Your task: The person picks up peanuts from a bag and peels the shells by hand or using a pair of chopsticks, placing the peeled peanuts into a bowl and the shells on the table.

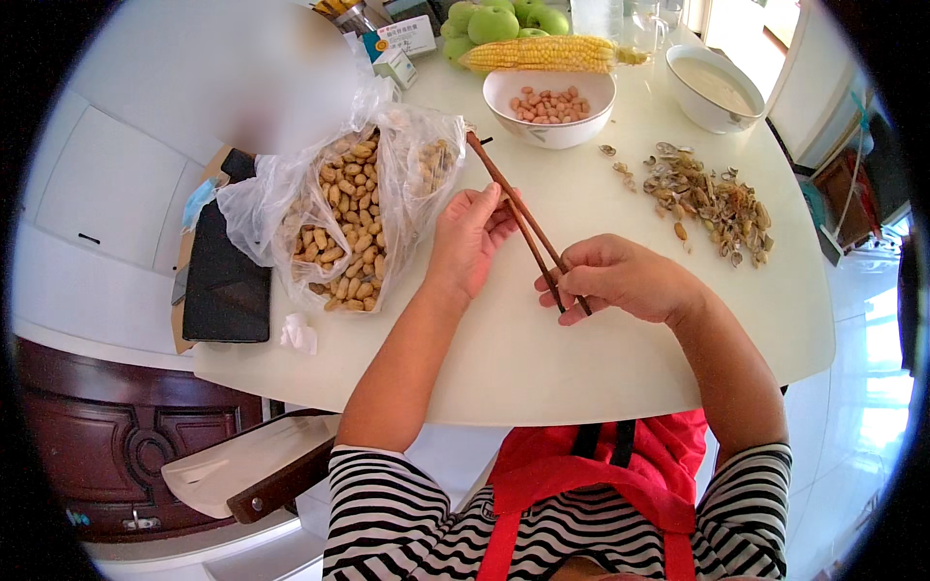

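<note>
A pair of brown chopsticks (529,221) slants between my hands above the pale table. My right hand (617,279) grips their lower ends near the middle of the table. My left hand (472,229) is raised beside their upper part, thumb and fingers close around them; whether it grips them is partly hidden. To the left, a clear plastic bag (398,181) lies open with unshelled peanuts (356,196) in it. Beyond the chopsticks stands a white bowl (552,134) of shelled peanuts (550,107). A pile of peanut shells (712,203) lies at the right.
A corn cob (541,54) lies behind the bowl, with green apples (494,25) beyond. A bowl of pale liquid (716,91) stands at the back right. At left are a black tablet-like object (227,279) and crumpled tissue (298,334). A chair (251,465) stands below the table edge.
</note>
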### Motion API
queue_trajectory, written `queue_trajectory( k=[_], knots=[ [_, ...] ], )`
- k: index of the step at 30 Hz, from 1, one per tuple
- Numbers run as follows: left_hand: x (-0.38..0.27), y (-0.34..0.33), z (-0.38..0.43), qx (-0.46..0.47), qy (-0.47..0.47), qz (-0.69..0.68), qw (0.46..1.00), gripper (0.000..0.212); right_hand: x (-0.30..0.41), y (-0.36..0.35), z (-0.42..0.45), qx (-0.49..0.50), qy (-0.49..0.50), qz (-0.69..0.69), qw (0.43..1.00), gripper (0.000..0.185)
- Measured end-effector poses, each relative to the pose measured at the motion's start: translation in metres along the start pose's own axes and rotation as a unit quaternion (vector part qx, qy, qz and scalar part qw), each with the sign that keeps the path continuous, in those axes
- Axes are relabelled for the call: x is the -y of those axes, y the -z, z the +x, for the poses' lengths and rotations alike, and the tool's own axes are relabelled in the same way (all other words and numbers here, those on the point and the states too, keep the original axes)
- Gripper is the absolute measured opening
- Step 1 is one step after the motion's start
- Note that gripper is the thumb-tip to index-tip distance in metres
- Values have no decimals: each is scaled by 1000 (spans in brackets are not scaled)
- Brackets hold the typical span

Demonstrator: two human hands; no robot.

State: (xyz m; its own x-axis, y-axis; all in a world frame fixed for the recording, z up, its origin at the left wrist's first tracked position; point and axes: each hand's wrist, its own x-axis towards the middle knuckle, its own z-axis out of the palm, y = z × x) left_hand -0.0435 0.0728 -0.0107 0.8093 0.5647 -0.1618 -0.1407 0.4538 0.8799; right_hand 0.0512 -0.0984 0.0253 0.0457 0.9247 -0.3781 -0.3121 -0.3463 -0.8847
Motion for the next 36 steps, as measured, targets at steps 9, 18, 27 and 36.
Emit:
queue_trajectory(
  k=[9, 18, 27, 36],
  knots=[
    [0, 2, 1, 41, -17, -68, 997, 15, 8, -9, -5, -65, 39, -23, 997, 27],
    [2, -2, -4, 123, 6, -118, 985, 15, 6, -5, -1, -27, -3, -15, 1000, 53],
    [2, -11, -9, 101, 44, -98, 989, 23, 0, -7, 2, -17, -9, -41, 999, 41],
    [0, -6, -6, 125, 30, -154, 980, 25, 2, -8, 3, -57, -9, -37, 998, 59]
  ],
)
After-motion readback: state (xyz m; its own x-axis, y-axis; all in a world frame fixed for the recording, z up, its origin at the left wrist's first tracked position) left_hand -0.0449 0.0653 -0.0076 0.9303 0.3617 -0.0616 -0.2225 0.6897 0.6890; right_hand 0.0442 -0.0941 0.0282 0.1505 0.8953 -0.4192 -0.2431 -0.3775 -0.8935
